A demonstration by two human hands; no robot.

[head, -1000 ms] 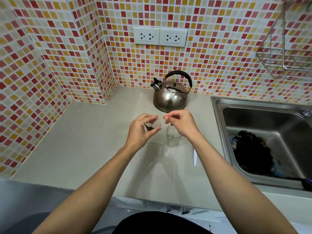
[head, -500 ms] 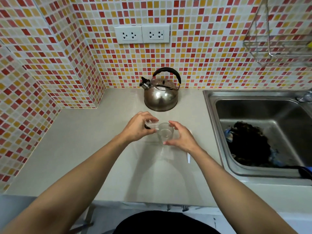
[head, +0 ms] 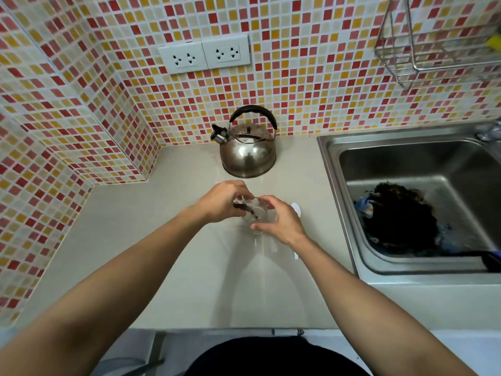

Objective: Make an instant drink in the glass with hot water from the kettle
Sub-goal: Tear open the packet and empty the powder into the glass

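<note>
A clear glass [head: 256,222] stands on the beige counter [head: 151,240], in front of the steel kettle [head: 248,147] with its black handle. My left hand [head: 223,203] holds a small clear packet [head: 248,207] of dark powder, tipped over the glass rim. Dark powder shows at the packet's mouth above the glass. My right hand [head: 279,222] is wrapped around the right side of the glass and hides much of it.
A white plastic spoon [head: 296,210] lies on the counter just right of my right hand, mostly hidden. A steel sink [head: 333,185] at the right holds a dark scrubber and blue cloth. A wire rack [head: 433,63] hangs on the tiled wall.
My right hand left the packet, dropped to the glass and closed around it. My left hand brought the packet over the rim and tilted it.
</note>
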